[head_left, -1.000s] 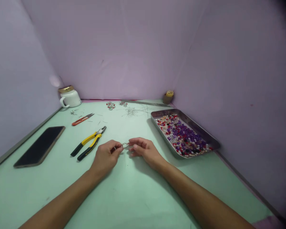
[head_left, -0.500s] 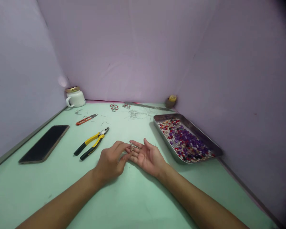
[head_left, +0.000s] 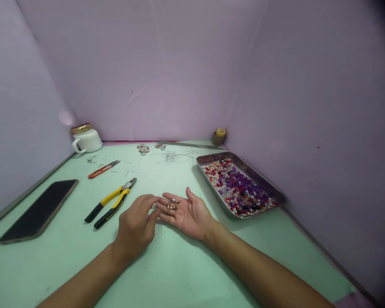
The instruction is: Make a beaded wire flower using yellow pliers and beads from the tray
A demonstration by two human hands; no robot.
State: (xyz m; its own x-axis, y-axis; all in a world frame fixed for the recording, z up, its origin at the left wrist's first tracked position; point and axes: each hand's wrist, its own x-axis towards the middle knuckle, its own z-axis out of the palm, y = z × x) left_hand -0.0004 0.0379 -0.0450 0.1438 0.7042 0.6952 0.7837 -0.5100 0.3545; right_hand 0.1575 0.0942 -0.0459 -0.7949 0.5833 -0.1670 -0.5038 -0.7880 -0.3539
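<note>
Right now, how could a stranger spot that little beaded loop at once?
On the pale green table, left of the metal tray, find the upturned right hand. The small beaded loop lies on its fingers. Unlike the red-beaded pieces farther back, it shows pale and golden beads.

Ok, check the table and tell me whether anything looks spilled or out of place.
Mildly untidy: short bits, apparently wire, lie strewn around the orange-handled snips, and thin strands lie tangled farther back. The beads look contained in the tray, though a tiny speck near the right hand is too small to identify.
</note>
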